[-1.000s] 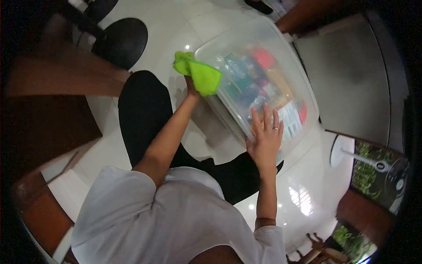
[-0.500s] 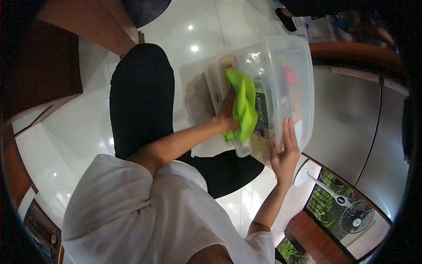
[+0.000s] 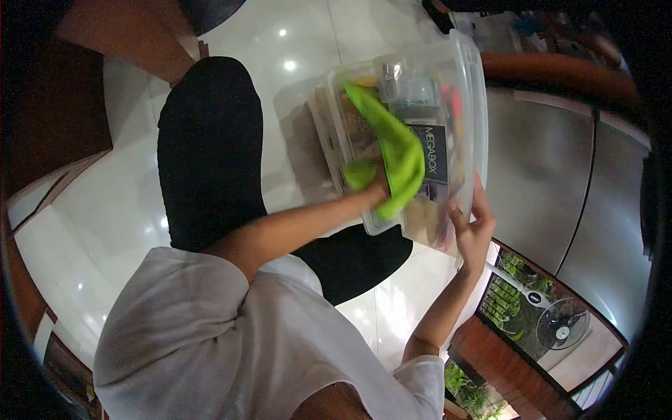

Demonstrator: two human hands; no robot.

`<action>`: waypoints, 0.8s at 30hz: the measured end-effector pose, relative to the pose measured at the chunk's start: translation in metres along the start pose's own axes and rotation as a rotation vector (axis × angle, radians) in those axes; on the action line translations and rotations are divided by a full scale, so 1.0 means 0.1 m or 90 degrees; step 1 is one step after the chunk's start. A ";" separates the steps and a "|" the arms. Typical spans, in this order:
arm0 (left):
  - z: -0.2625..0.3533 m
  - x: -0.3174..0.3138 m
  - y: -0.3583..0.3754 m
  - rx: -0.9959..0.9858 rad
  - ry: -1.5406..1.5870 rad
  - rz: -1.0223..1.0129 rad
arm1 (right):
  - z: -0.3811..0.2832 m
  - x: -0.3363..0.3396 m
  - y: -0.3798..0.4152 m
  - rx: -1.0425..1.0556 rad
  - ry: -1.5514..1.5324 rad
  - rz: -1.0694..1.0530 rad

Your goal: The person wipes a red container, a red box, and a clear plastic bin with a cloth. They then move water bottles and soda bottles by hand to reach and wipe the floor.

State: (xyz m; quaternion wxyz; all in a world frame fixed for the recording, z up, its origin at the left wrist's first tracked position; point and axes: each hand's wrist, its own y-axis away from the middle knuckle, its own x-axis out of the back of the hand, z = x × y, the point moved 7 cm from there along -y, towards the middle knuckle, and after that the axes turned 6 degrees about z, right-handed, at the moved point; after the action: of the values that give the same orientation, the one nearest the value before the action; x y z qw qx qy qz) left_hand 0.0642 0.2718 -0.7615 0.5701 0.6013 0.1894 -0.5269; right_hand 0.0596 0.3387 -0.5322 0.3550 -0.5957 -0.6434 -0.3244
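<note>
A clear plastic storage box (image 3: 413,115) with mixed contents showing through its walls stands before me, a dark MEGABOX label (image 3: 435,164) on it. My left hand (image 3: 381,189) is closed around a bright green cloth (image 3: 402,157), which lies bunched against the box beside the label; most of those fingers are hidden by the cloth. At the box's right side, my right hand (image 3: 477,234) grips the translucent rim (image 3: 476,119), thumb on the near face and fingers behind. Another clear plastic container edge (image 3: 325,140) shows at the left, under the cloth side.
My legs in black trousers (image 3: 210,154) flank the box on the glossy white tiled floor (image 3: 294,28). A grey metallic cabinet front (image 3: 539,168) rises on the right. Farther down stand a white fan (image 3: 560,329) and a window with plants. Brown wooden furniture (image 3: 56,105) is at the left.
The green cloth has shifted right across the box toward the label. The rim side of the box has turned more edge-on, and my right hand has moved slightly right with it.
</note>
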 end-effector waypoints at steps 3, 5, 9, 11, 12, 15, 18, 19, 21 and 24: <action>-0.39 -0.04 0.35 -0.113 -0.266 -0.074 | 0.07 0.02 -0.01 -0.035 -0.027 -0.003; -0.06 -0.28 0.52 -0.166 -0.536 -0.198 | 0.05 0.04 -0.03 -0.048 -0.033 -0.006; 1.20 -0.30 0.26 -0.476 -0.475 0.001 | 0.01 0.03 -0.02 -0.090 -0.086 -0.015; 1.83 -0.44 0.11 -0.639 -0.614 0.037 | -0.02 0.04 -0.03 -0.074 -0.065 -0.016; 2.03 -0.61 0.18 -0.750 -0.659 0.008 | -0.05 0.03 -0.05 -0.059 -0.044 -0.019; 2.33 -1.13 0.36 -0.944 -0.650 -0.039 | 0.04 0.05 -0.05 -0.071 -0.030 -0.017; 2.50 -1.33 0.39 -0.982 -0.608 -0.033 | 0.05 0.05 -0.05 -0.076 -0.059 -0.029; 2.54 -1.39 0.34 -0.942 -0.617 -0.007 | 0.05 0.06 -0.06 -0.077 -0.058 -0.025; 2.64 -1.51 0.37 -0.896 -0.608 -0.102 | 0.02 0.06 -0.07 -0.055 -0.039 -0.020; 2.78 -1.81 0.60 -1.153 -0.640 -0.248 | 0.06 0.12 -0.11 -0.061 -0.040 -0.026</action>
State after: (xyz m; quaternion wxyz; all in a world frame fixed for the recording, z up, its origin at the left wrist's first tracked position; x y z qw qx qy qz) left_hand -0.0699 0.0765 -0.5219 0.7246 -0.3776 0.3474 -0.4601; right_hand 0.0481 0.3488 -0.5255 0.2988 -0.6086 -0.6500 -0.3432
